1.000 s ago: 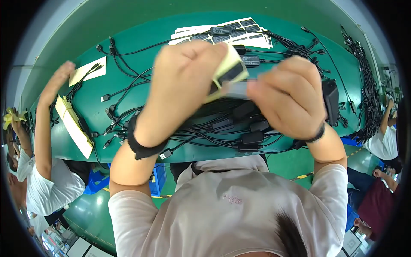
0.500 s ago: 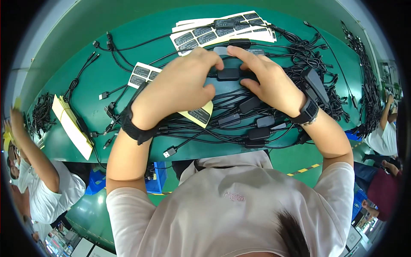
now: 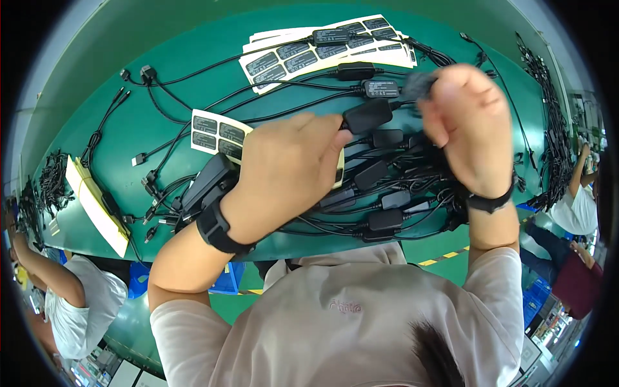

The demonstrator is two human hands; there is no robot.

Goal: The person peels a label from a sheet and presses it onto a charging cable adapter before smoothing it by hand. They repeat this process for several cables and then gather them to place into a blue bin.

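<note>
My left hand pinches the left end of a flat black cable module, which tilts up to the right. Off to its right, my right hand is raised and blurred, its fingers closed on a small, greyish, see-through piece of film. Just beyond the held module lies a cable module with a printed label, and past that a plain black module. Part of a sticker sheet shows beside my left hand, which covers the rest of it.
Sheets of dark stickers lie at the back under another module. Several more cable modules lie nearer me. Yellowish backing sheets and cable bundles are at the left. A cable pile lines the right edge. People work on both sides.
My left fingers have closed on the black module and tilted it. My right hand has swung right, away from the module, carrying the film. The labelled module behind has come into fuller view.
</note>
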